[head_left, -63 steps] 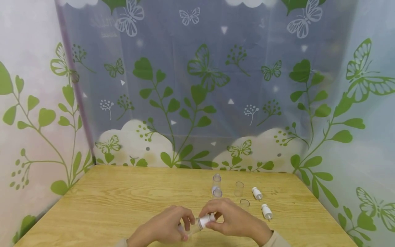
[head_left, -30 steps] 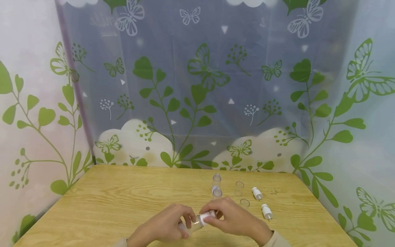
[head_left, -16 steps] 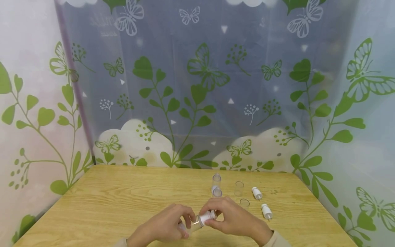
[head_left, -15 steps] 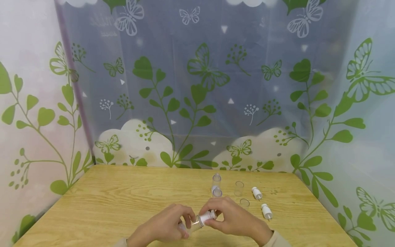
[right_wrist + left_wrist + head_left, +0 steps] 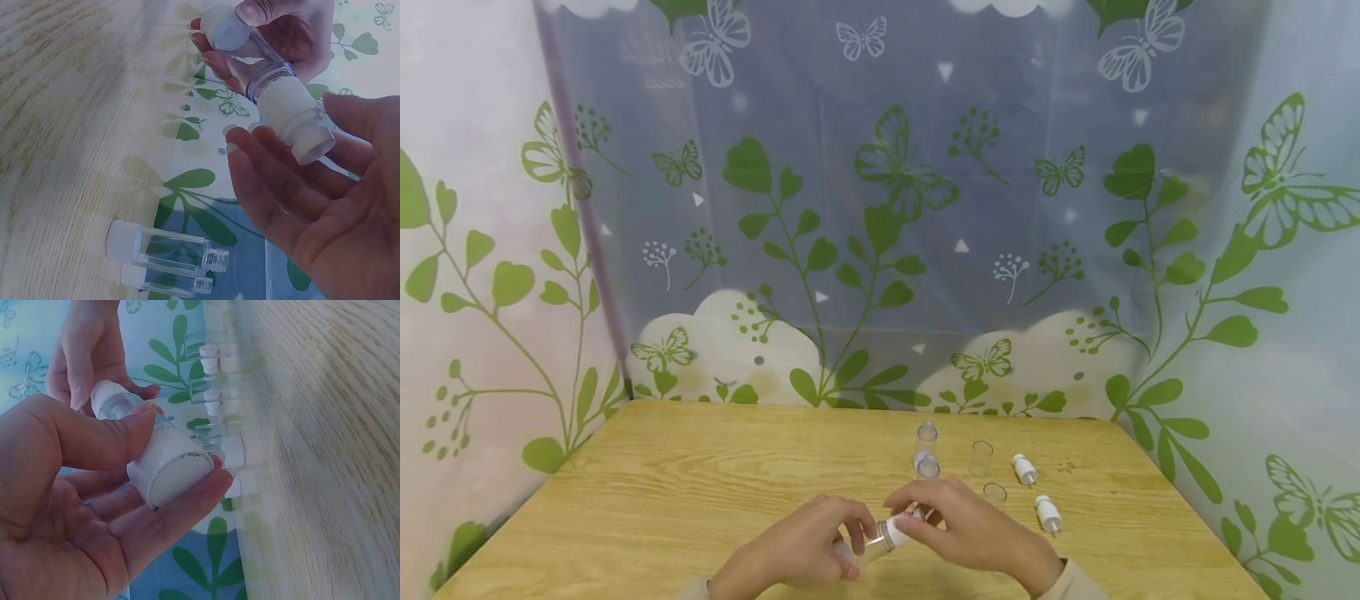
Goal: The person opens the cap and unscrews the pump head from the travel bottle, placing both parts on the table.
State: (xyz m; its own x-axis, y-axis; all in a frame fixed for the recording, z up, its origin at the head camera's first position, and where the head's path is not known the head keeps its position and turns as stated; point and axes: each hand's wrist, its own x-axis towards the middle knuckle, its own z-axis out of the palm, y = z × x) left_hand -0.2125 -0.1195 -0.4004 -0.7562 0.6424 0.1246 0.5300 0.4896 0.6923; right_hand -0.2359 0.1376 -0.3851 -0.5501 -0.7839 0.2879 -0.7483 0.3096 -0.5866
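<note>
My left hand [image 5: 808, 542] grips a small clear bottle [image 5: 875, 549] with a white base [image 5: 181, 478], thumb on one side and fingers beneath. The bottle is tilted, its neck pointing right. A white pump head [image 5: 290, 109] sits on that neck. Around the pump head is my right hand [image 5: 973, 527], fingers spread and loosely bent. In the right wrist view a gap shows between the right thumb [image 5: 340, 109] and the pump head. Whether a fingertip lightly touches it, I cannot tell.
On the wooden table [image 5: 700, 467], two clear bottles [image 5: 172, 250] with white bases stand beyond the hands. To their right are two clear caps [image 5: 981, 459] and two white pump heads [image 5: 1024, 470]. Patterned curtains [image 5: 820, 250] close in the back and sides.
The right fingers have loosened from the pump head and lifted slightly, after shifting about it in the earlier frames. The left hand and bottle have barely moved.
</note>
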